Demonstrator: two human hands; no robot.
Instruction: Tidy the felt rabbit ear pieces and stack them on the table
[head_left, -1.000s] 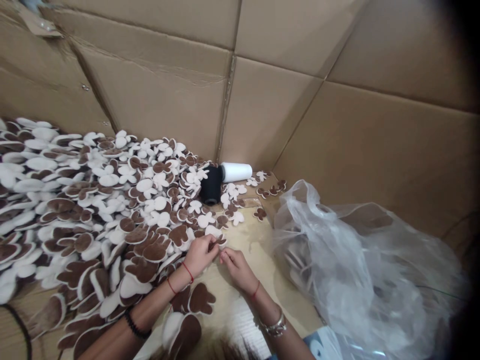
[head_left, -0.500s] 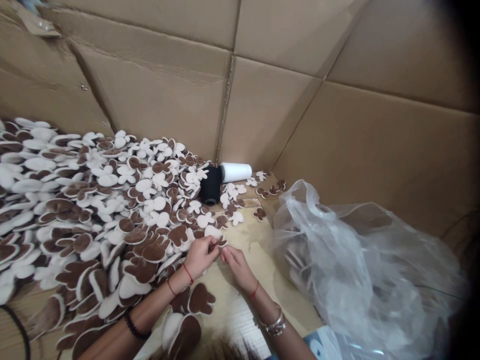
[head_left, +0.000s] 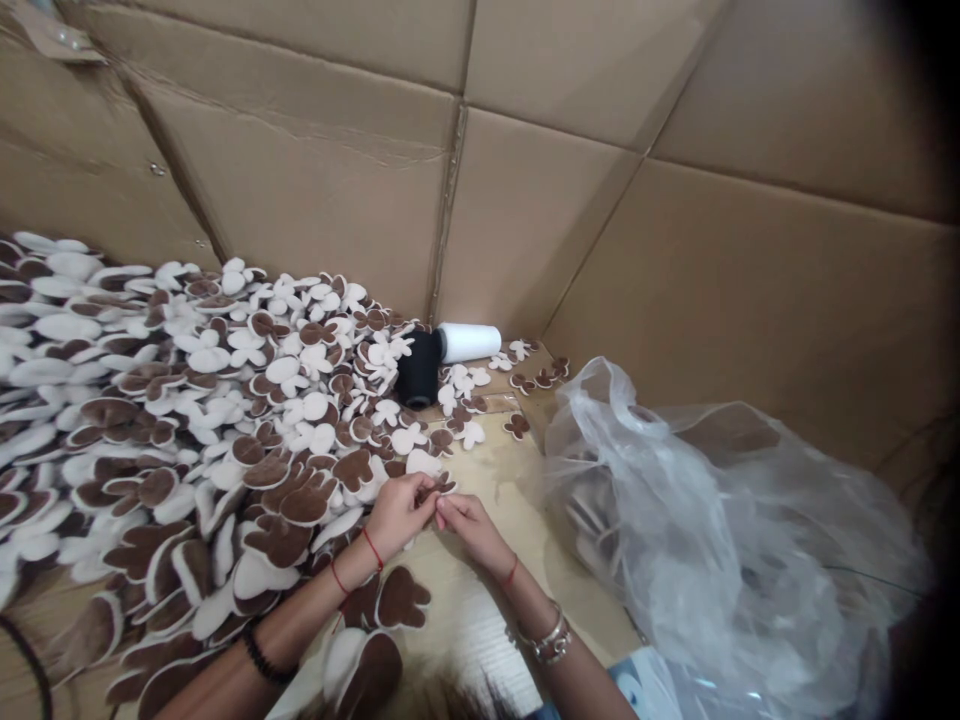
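Observation:
Near the middle of the view, my left hand (head_left: 401, 510) pinches a small brown and white fabric piece (head_left: 445, 484), which pokes out past its fingers. My right hand (head_left: 471, 528) is closed close beside it, the fingertips of both nearly meeting. What my right fingers grip is too small to make out. A large heap of brown and white plush pieces (head_left: 285, 490) spreads to the left. Below my hands, a brown paw-shaped piece (head_left: 403, 598) lies on the pale table surface (head_left: 487, 465).
Beyond my hands, a black thread cone (head_left: 418, 370) stands beside a white cone (head_left: 471, 342) lying on its side. A translucent plastic bag (head_left: 697, 520) fills the right. Cardboard walls (head_left: 337, 160) rise behind.
My right hand has moved slightly left, closer to my left hand. The view has shifted a little; the small piece remains in my left fingers.

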